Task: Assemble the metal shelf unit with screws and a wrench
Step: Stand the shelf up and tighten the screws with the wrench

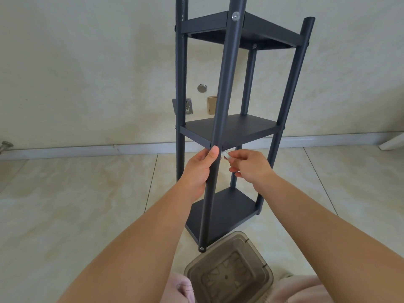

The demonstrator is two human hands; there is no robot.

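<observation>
A dark grey metal shelf unit [231,127] stands upright on the tiled floor, with three shelves between four round posts. My left hand [197,171] grips the near front post [220,119] just under the middle shelf [240,125]. My right hand [251,165] pinches a small silver wrench [225,154], its tip at the front corner of the middle shelf beside the post. A silver screw head [235,16] shows on the same post at the top shelf. Whatever screw sits at the wrench tip is hidden.
A smoky clear plastic container [229,274] sits on the floor between my knees, close to the foot of the front post. The wall behind carries a metal bracket [185,107] and a socket plate [212,104]. Pale floor tiles spread left and right.
</observation>
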